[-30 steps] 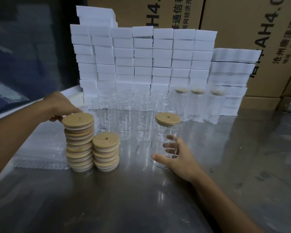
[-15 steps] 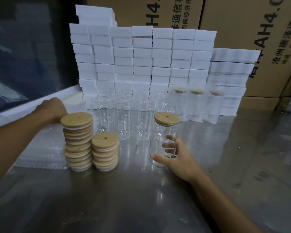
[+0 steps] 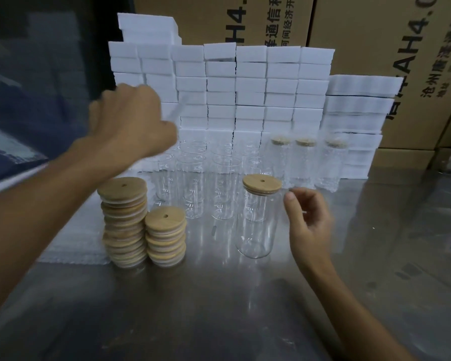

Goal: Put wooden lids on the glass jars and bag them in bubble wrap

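The lidded jar stands on the counter. Just right of it, the right hand hovers, grip loose and empty. Up left, the left hand pinches a clear bubble-wrap bag.

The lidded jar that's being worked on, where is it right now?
In the head view the lidded jar stands upright on the steel table, right of centre, just left of the right hand and right of the shorter lid stack.

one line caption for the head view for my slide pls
Lidded glass jar on the steel table, right hand just beside it, left hand raised above wooden lid stacks.
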Motion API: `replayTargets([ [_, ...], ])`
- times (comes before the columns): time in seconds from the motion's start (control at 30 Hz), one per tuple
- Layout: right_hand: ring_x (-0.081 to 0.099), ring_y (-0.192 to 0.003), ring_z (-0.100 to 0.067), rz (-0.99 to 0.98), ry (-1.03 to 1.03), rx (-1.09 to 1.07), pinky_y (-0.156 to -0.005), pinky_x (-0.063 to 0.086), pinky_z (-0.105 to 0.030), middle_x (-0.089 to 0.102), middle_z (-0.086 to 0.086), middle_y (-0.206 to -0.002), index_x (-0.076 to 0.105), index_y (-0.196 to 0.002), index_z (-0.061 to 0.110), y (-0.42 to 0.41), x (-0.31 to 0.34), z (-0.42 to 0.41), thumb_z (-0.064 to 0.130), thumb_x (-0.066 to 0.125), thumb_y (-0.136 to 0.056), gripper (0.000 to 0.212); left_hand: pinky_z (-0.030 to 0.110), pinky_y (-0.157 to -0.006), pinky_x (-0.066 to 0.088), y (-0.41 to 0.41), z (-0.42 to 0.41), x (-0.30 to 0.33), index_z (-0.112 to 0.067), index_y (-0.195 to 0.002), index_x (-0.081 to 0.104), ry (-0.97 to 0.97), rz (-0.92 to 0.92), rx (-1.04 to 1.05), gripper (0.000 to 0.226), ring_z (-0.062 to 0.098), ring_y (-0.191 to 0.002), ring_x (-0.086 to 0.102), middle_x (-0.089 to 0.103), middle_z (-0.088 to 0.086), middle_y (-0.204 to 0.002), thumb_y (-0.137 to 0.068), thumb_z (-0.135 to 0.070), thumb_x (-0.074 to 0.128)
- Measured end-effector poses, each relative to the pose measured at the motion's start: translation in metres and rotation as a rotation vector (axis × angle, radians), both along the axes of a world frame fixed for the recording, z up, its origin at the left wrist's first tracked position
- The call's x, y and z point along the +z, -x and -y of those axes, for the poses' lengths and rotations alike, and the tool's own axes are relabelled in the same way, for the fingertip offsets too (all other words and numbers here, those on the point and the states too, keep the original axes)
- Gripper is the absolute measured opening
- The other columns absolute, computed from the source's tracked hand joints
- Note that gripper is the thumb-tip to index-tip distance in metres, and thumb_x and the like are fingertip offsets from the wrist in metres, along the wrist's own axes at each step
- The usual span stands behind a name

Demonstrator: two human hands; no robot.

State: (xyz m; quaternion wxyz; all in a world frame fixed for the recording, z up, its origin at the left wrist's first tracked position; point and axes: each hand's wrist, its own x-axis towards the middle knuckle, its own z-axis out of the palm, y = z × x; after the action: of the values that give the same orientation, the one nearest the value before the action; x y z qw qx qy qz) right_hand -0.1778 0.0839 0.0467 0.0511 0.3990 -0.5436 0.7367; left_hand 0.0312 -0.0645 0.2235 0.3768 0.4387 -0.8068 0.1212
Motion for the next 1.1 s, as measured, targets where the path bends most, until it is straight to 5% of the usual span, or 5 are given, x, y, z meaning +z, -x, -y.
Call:
replayTargets([
  [0.27,0.058,-0.046,-0.011,-0.038,0.022,0.261,-0.052,0.042,-0.014,0.063,-0.012,-0.052,0.069,-0.071,0.008,-0.017,0.002,-0.003,0.051,0.056,-0.089,0.047,0.032,-0.061,0.029,0.032,-0.103,-0.101,-0.025,-0.078,0.042,0.067,0.106,-0.344,0.017,0.028,-0.074,0.059,0.052,-0.006,-0.079,-0.081,-0.035,0.056],
  [0.5,0.064,-0.048,-0.019,-0.165,-0.173,0.193,-0.051,0.053,-0.044,0.064,-0.005,-0.055,0.061,-0.063,0.002,-0.018,-0.007,0.0,0.02,0.071,-0.093,0.036,0.027,-0.053,0.03,0.038,-0.108,-0.161,-0.029,-0.076,0.03,-0.093,0.123,-0.53,0.036,0.01,-0.058,0.036,0.035,-0.013,-0.07,-0.075,-0.034,0.065],
  [0.67,0.063,-0.052,-0.034,-0.263,-0.212,0.112,-0.051,0.049,-0.049,0.063,-0.009,-0.059,0.063,-0.069,0.008,-0.017,-0.008,0.003,0.023,0.07,-0.089,0.026,0.03,-0.048,0.043,0.053,-0.089,-0.143,-0.019,-0.07,0.059,-0.848,-0.528,-0.573,0.046,0.009,-0.046,0.051,0.062,-0.005,-0.06,-0.056,-0.063,0.058],
  [0.77,0.065,-0.051,-0.023,-0.344,-0.22,0.119,-0.049,0.051,-0.041,0.065,0.001,-0.06,0.067,-0.073,0.013,-0.018,-0.008,0.001,0.017,0.076,-0.09,0.02,0.026,-0.04,0.037,0.059,-0.072,-0.132,-0.012,-0.079,0.063,-1.099,-0.757,-0.503,0.052,0.017,-0.042,0.054,0.063,-0.001,-0.058,-0.076,-0.063,0.064],
  [1.1,0.06,-0.062,-0.008,-0.333,-0.018,0.11,-0.048,0.043,-0.031,0.064,0.01,-0.07,0.065,-0.079,0.013,-0.023,-0.002,-0.003,0.037,0.066,-0.09,0.026,0.023,-0.038,0.042,0.066,-0.057,-0.139,-0.013,-0.073,0.057,-1.004,-0.883,-0.511,0.018,0.009,-0.045,0.056,0.066,0.006,-0.073,-0.089,-0.011,0.065],
])
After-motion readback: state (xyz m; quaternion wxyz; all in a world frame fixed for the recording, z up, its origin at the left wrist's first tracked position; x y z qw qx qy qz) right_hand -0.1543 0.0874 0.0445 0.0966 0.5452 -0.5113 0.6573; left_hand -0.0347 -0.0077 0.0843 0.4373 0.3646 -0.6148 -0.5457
